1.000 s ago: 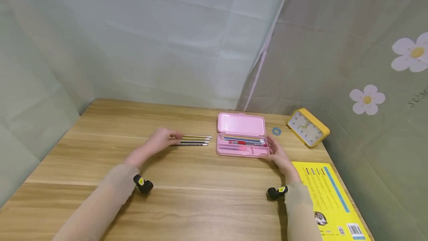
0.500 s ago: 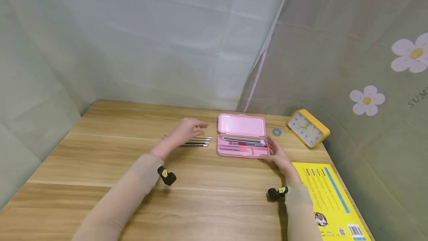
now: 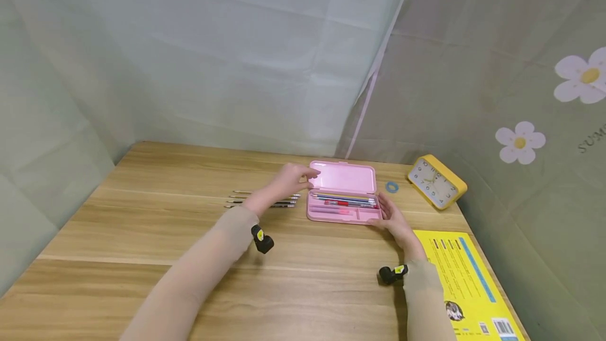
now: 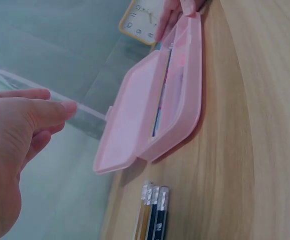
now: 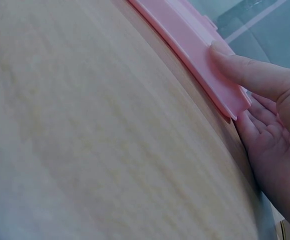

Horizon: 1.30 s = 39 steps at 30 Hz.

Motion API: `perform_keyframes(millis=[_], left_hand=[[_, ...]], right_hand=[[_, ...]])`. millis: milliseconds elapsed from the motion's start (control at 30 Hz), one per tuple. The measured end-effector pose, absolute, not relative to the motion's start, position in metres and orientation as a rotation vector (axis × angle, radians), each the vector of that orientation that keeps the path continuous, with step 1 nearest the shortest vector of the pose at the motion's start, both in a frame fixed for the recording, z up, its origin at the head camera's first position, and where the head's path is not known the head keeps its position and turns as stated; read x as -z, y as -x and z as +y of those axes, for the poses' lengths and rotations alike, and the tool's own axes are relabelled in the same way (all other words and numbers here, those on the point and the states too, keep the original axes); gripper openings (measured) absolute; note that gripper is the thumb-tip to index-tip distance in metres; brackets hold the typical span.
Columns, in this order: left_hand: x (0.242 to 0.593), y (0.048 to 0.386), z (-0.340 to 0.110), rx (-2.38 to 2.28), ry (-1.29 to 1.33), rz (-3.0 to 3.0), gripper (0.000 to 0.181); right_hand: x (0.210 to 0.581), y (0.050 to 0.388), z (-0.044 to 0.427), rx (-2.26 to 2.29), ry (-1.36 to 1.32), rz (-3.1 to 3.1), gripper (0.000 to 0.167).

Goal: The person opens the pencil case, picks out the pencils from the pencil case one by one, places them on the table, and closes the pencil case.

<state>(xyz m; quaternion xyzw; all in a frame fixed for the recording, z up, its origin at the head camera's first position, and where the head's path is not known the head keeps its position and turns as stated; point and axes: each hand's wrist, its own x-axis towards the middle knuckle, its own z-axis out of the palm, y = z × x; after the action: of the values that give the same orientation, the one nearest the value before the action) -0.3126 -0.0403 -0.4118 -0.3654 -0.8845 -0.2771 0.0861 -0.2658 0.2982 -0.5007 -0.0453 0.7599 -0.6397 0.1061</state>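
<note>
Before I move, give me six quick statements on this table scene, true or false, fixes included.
1. The right hand grips the right end of the pink pencil case. True.
2. The left hand holds a pencil. False: it holds nothing.
3. Four pencils lie left of the case. True.
4. The case's lid is closed. False: it's open.
5. The blue ring lies between case and yellow alarm clock. True.
6. The clock rests on the yellow book. False: it stands apart, beyond it.

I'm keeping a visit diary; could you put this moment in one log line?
left grip: empty, near open lid; right grip: holding pink case; pencils: on table
</note>
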Motion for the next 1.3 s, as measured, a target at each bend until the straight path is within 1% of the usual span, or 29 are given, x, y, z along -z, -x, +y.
perform_keyframes(millis=[233, 667, 867, 1067, 1300], left_hand=[[0.421, 0.319, -0.027, 0.874, 1.113, -2.732, 0.035], [0.439, 0.33, -0.007, 0.846, 1.146, -2.862, 0.032], [0.447, 0.33, -0.002, 0.899, 1.15, -2.87, 0.03], [0.45, 0.329, 0.0, 0.936, 1.114, -2.92, 0.033], [0.455, 0.328, 0.002, 0.907, 1.118, -2.945, 0.031]], right_hand=[[0.5, 0.264, 0.297, 1.885, 0.139, 2.236, 0.1], [0.5, 0.264, 0.298, 1.902, 0.134, 2.231, 0.099], [0.5, 0.265, 0.298, 1.899, 0.13, 2.238, 0.099], [0.501, 0.265, 0.298, 1.892, 0.137, 2.245, 0.1], [0.503, 0.265, 0.299, 1.908, 0.142, 2.245, 0.098]])
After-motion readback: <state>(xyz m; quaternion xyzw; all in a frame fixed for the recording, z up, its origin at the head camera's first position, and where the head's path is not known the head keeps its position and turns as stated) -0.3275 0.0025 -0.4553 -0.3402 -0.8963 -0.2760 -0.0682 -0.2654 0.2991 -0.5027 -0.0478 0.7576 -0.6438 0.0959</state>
